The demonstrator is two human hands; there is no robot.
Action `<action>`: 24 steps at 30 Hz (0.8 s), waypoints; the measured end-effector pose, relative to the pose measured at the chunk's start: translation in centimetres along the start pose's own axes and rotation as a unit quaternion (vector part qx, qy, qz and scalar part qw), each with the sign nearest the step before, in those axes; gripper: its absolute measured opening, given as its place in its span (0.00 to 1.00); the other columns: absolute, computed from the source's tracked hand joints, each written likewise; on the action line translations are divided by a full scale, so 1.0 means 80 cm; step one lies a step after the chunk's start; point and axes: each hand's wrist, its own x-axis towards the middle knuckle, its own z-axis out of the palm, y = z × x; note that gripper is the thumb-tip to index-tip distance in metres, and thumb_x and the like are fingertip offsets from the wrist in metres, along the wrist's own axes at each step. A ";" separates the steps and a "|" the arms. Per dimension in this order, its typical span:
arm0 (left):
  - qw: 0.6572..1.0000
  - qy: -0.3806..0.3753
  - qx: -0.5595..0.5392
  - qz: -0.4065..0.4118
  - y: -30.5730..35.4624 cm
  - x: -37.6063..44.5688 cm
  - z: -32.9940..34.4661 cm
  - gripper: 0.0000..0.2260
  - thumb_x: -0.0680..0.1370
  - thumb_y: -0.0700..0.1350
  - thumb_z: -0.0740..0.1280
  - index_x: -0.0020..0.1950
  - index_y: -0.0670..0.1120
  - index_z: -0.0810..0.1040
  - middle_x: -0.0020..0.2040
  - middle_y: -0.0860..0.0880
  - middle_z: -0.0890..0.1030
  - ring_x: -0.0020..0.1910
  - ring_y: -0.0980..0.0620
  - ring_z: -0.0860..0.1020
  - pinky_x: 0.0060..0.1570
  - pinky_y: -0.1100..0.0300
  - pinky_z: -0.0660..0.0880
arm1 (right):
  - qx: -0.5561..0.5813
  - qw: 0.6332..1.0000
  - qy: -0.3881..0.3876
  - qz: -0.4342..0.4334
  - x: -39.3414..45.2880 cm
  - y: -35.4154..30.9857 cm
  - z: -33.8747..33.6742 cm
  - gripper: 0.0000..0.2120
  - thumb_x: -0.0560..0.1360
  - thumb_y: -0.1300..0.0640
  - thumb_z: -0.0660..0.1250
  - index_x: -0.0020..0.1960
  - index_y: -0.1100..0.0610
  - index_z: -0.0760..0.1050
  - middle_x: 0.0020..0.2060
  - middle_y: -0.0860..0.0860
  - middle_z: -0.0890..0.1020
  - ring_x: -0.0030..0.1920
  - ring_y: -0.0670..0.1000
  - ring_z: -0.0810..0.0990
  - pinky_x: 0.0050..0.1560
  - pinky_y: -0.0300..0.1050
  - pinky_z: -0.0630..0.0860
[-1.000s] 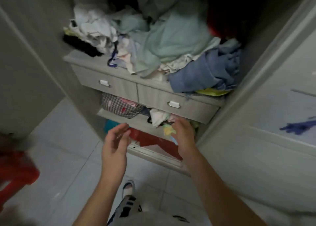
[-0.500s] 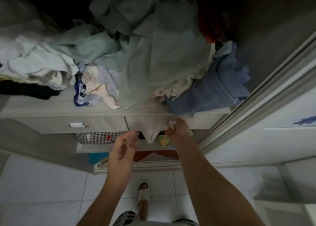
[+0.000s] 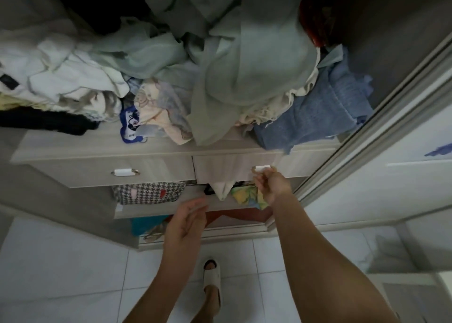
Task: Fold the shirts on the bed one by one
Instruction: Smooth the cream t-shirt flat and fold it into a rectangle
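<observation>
Right drawer handle is pinched by the right hand.

Two drawers are counted; clothes are piled above the grip, more stuffed on the shelf below. Left hand hangs relaxed, empty.

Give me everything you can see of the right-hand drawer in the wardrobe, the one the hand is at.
The right drawer has a pale wood-grain front with a small white handle on metal ends. It sits under the shelf of heaped clothes, beside a matching left drawer. The right hand has its grip at the handle, fingers curled by it. The front looks slightly ajar. A cream cloth hangs just below its lower edge.
</observation>
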 end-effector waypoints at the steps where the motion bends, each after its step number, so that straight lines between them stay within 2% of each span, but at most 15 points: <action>1: 1.000 -0.004 -0.005 0.007 0.002 -0.011 -0.003 0.12 0.81 0.33 0.61 0.58 0.45 0.80 0.55 0.51 0.83 0.58 0.51 0.81 0.59 0.58 0.77 | 0.005 1.000 0.001 -0.002 -0.012 0.007 -0.008 0.12 0.81 0.67 0.55 0.45 0.55 0.72 0.35 0.53 0.77 0.30 0.46 0.70 0.35 0.36 0.78; 4: 1.000 -0.006 -0.026 0.012 0.006 -0.052 -0.012 0.11 0.81 0.34 0.62 0.58 0.43 0.80 0.56 0.47 0.83 0.58 0.50 0.81 0.58 0.60 0.77 | 0.019 1.000 -0.011 -0.006 -0.060 0.042 -0.050 0.11 0.82 0.65 0.56 0.57 0.53 0.72 0.40 0.54 0.81 0.35 0.47 0.77 0.44 0.41 0.79; 7: 0.998 -0.011 -0.051 0.015 0.012 -0.095 -0.011 0.09 0.79 0.37 0.65 0.58 0.42 0.80 0.56 0.45 0.83 0.57 0.49 0.81 0.57 0.61 0.77 | 0.037 0.999 -0.018 -0.005 -0.113 0.081 -0.103 0.11 0.83 0.61 0.56 0.62 0.50 0.71 0.50 0.56 0.82 0.45 0.50 0.81 0.47 0.45 0.78; 10: 0.999 -0.030 -0.022 0.029 0.017 -0.125 0.001 0.11 0.76 0.44 0.67 0.57 0.43 0.80 0.55 0.51 0.83 0.58 0.49 0.80 0.59 0.55 0.78 | 0.096 0.995 -0.031 -0.008 -0.157 0.111 -0.146 0.08 0.83 0.60 0.58 0.61 0.57 0.71 0.51 0.60 0.80 0.45 0.53 0.81 0.42 0.44 0.83; 12: 0.998 -0.053 -0.004 0.035 0.022 -0.139 0.011 0.08 0.78 0.42 0.68 0.57 0.46 0.81 0.55 0.54 0.82 0.58 0.52 0.80 0.59 0.51 0.77 | 0.127 0.991 -0.032 -0.006 -0.184 0.125 -0.170 0.09 0.83 0.61 0.59 0.62 0.58 0.70 0.51 0.61 0.79 0.45 0.55 0.81 0.46 0.45 0.83; 15: 0.995 -0.088 0.014 0.036 0.028 -0.152 0.028 0.08 0.80 0.39 0.66 0.57 0.48 0.80 0.55 0.55 0.82 0.58 0.55 0.80 0.59 0.54 0.77 | 0.142 0.989 -0.026 0.001 -0.218 0.143 -0.200 0.10 0.82 0.61 0.60 0.63 0.58 0.71 0.48 0.59 0.79 0.49 0.57 0.81 0.55 0.50 0.81; 20: 0.992 -0.126 0.018 0.023 0.030 -0.160 0.057 0.11 0.81 0.36 0.64 0.59 0.47 0.79 0.57 0.54 0.82 0.59 0.56 0.80 0.60 0.56 0.77 | 0.119 0.993 -0.010 0.014 -0.254 0.163 -0.231 0.08 0.82 0.63 0.59 0.59 0.60 0.75 0.50 0.59 0.83 0.54 0.57 0.83 0.57 0.50 0.80; 24: 0.980 -0.197 0.035 0.013 0.026 -0.152 0.089 0.11 0.80 0.38 0.63 0.60 0.48 0.78 0.57 0.54 0.82 0.59 0.56 0.80 0.59 0.57 0.77 | 0.047 0.999 0.014 0.024 -0.263 0.162 -0.247 0.05 0.81 0.64 0.62 0.54 0.61 0.76 0.47 0.57 0.86 0.48 0.53 0.86 0.59 0.54 0.77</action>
